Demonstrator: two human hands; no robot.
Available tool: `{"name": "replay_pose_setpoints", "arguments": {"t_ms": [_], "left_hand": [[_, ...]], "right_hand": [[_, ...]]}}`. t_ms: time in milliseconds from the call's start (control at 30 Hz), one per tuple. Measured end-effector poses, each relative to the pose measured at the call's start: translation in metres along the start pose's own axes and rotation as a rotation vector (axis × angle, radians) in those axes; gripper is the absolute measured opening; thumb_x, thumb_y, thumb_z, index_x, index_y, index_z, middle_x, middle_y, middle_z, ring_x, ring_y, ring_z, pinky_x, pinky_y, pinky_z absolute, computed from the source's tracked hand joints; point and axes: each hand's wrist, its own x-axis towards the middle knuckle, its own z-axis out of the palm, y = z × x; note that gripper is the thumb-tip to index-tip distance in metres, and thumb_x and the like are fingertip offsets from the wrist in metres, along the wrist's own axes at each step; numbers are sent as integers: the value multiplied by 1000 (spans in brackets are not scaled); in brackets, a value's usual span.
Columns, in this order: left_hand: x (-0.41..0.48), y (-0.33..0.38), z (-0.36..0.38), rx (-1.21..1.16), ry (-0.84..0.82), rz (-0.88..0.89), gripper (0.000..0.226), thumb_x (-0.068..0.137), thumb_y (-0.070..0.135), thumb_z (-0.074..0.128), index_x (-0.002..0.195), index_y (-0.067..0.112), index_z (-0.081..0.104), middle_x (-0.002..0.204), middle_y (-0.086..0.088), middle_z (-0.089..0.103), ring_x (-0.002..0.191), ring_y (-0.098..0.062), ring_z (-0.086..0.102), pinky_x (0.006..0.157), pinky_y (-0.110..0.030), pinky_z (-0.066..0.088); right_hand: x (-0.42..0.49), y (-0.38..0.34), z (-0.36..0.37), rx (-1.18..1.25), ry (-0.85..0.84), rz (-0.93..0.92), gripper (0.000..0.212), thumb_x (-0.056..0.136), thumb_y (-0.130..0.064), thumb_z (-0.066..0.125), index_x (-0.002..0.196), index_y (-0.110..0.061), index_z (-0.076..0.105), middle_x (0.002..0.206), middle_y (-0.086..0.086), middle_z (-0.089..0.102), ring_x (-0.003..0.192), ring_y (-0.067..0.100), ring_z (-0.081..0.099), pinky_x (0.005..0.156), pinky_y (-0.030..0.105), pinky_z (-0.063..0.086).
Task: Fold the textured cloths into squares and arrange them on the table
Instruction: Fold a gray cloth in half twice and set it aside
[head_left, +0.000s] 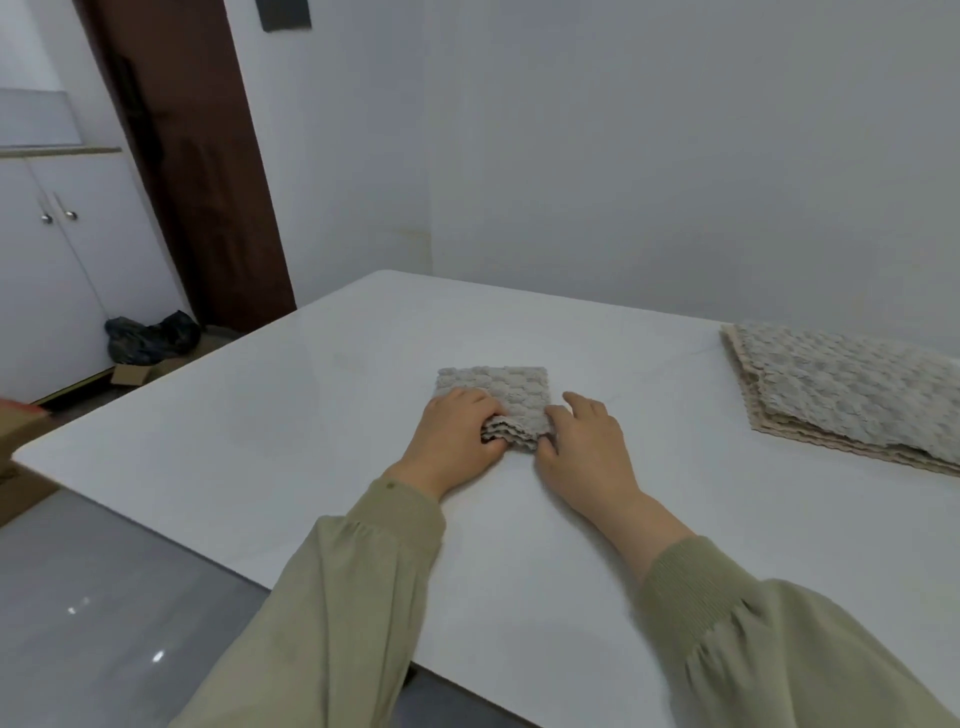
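Observation:
A grey textured cloth (506, 387) lies folded into a small square in the middle of the white table (291, 415). My left hand (457, 439) grips its near left corner, fingers curled over the stacked wavy edges. Pinching the near right corner is my right hand (584, 441), its index finger stretched out along the cloth's right side. A stack of several larger beige and grey textured cloths (852, 395) lies flat at the right edge of the table, apart from both hands.
White walls stand close behind the table. To the left are a dark brown door (192, 171), a white cabinet (62, 249), a black bag (150, 338) on the floor and cardboard boxes (15, 467). Grey floor shows at lower left.

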Motion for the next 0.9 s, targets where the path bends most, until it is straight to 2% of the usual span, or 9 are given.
{"name": "replay_pose_setpoints", "arguments": {"t_ms": [167,267,433,600,667,733,800,867,900], "left_hand": [[6,-63,-18,24,14,-53,34,81,36,62,113,24,62,112,6,61,108,-17,50,96,-33,37],[13,-102,-26,61,19,-121,35,82,39,59,115,27,61,116,7,59,113,-17,47,99,-37,34],[35,-152,-32,63,35,-347,34,85,39,57,118,28,60,125,6,54,122,-18,37,103,-47,31],[61,-191,-33,122,106,-555,32,87,35,55,115,23,60,124,0,54,121,-22,38,95,-40,36],[67,-200,-34,63,160,-583,39,87,37,57,121,18,57,129,-3,52,124,-24,37,100,-38,37],[67,-197,-36,-110,192,-562,49,87,37,59,130,13,52,137,-6,45,131,-23,31,109,-33,27],[63,-191,-41,-298,200,-532,50,90,32,56,135,13,47,145,-4,39,137,-18,28,112,-27,19],[57,-194,-48,-386,229,-516,42,92,23,52,133,13,51,143,-3,45,134,-17,36,110,-25,24],[54,-198,-49,-356,230,-502,39,93,20,49,131,13,53,140,-3,48,131,-18,39,107,-25,27]], "right_hand": [[45,-45,25,35,-45,-65,40,90,-23,47,129,-12,49,141,7,41,123,27,40,98,38,36],[73,-72,41,64,-59,-94,43,93,-24,44,134,-13,44,147,8,34,128,26,36,103,37,33],[113,-112,64,117,-58,-164,44,90,-17,44,134,-13,44,150,8,30,128,27,37,101,35,34],[145,-135,86,186,-98,-161,51,91,-16,43,141,-17,35,154,3,23,134,23,30,106,33,32],[156,-141,93,204,-97,-144,54,92,-16,43,144,-18,30,155,3,20,136,22,27,108,32,29],[166,-145,97,233,-92,-108,56,92,-15,42,146,-17,28,156,3,18,137,22,27,108,32,28],[174,-146,100,271,-82,-64,55,92,-13,41,146,-15,28,156,4,18,137,23,27,108,33,27],[180,-143,103,292,-76,-36,54,93,-11,39,145,-14,29,155,5,21,138,23,26,109,33,26],[184,-142,105,293,-79,-36,53,93,-10,38,145,-14,30,155,5,22,138,23,26,110,33,25]]}}
